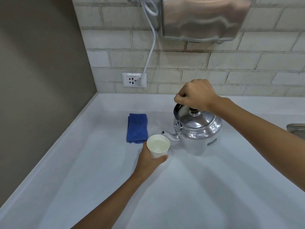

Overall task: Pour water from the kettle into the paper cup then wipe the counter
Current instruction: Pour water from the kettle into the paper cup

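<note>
A shiny steel kettle [198, 128] stands upright on the white counter [206, 187], its spout pointing left toward the paper cup. My right hand [194, 95] is closed around the kettle's black handle above the lid. The white paper cup [158, 147] holds water and sits just left of the spout tip. My left hand [148, 160] wraps the cup from below and the left. A folded blue cloth [137, 128] lies flat on the counter behind and left of the cup, touched by neither hand.
A brick-tile wall runs along the back with a socket plate [134, 79] and a plugged-in white cable [151, 47]. A steel hand dryer [204, 17] hangs above the kettle. A grey wall [41, 80] bounds the left. A sink edge [296, 128] shows at far right.
</note>
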Demonstrator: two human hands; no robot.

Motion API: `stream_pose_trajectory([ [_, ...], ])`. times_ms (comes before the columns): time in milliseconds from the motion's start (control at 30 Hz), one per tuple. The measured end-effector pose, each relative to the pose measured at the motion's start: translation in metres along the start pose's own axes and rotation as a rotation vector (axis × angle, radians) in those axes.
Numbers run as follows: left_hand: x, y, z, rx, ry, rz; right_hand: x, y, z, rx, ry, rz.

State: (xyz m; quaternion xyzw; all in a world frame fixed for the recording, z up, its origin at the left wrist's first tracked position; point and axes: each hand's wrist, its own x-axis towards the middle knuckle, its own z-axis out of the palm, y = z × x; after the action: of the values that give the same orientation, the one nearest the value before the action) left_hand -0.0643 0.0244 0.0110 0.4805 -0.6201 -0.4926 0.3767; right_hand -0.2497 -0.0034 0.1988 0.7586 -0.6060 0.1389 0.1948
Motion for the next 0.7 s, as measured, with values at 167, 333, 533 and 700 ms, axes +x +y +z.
stream_pose_trajectory([
  [167,0.000,-0.001,0.000,0.016,-0.001,-0.013,0.012,0.032,0.016,0.259,0.015,0.307],
  [333,0.002,-0.002,0.001,0.028,0.009,-0.023,0.033,0.047,0.037,0.408,0.035,0.541],
  [533,0.003,-0.003,0.001,0.020,-0.002,-0.022,0.050,0.052,0.067,0.478,0.013,0.684],
  [700,0.003,-0.003,0.000,0.011,-0.002,-0.033,0.058,0.047,0.084,0.488,0.010,0.701],
])
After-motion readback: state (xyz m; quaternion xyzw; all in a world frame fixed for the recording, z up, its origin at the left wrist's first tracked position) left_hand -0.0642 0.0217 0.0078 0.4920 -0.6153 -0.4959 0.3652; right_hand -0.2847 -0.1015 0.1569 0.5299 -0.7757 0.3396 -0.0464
